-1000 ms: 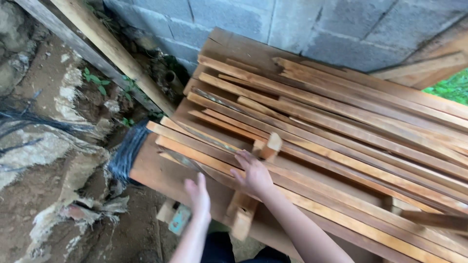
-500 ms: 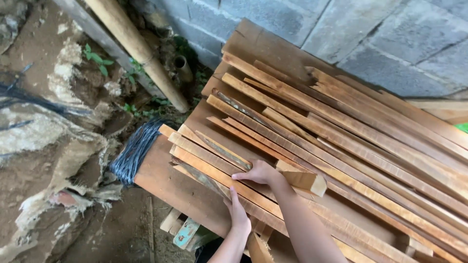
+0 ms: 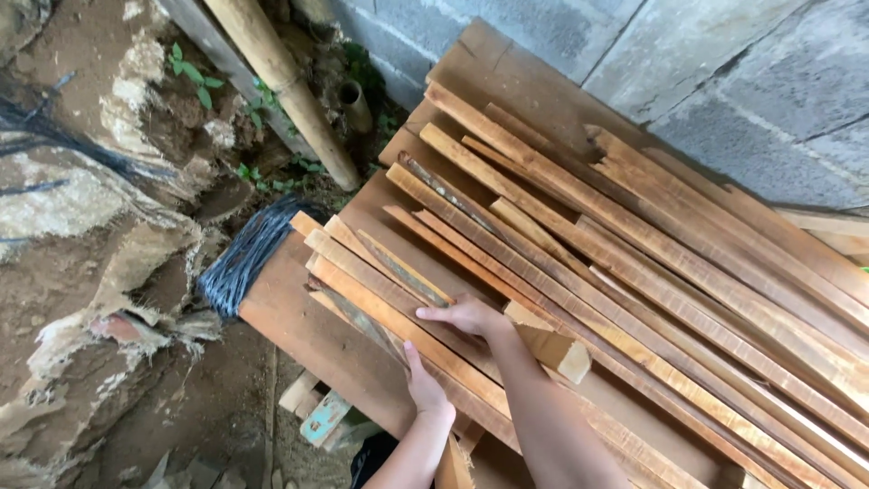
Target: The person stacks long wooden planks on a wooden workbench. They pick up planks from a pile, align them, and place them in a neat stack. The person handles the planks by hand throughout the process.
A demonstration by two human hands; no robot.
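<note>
Fingers spread over a stack of loose wooden slats

Fingers [image 3: 433, 314] of the right hand [image 3: 471, 317] are lying flat and slightly apart on the long wooden slats [image 3: 634, 263], clamping on nothing. Left hand [image 3: 424, 385] is pressing thumb-up against the near edge of the same slats, fingers together along the side; no closed grip is showing. A short wooden offcut [image 3: 554, 347] is resting loose on the slats just beside the right forearm.

Risks, as judged:
- Slats are lying unfastened and overlapping at a slant; a push could be sending several sliding off the near end.
- The offcut is sitting where the forearm could be knocking it off.
- Rough sawn edges are lying under bare skin; splinters are likely.

Surface: slats are piled on a wide brown board [image 3: 308, 317].

Surroundings: a grey block wall [image 3: 742, 81] is standing behind the pile; a bamboo pole [image 3: 281, 81] is leaning beside it; bare earth [image 3: 81, 226] is lying to the left, with a bundle of dark wire [image 3: 244, 258] touching the board's corner.
</note>
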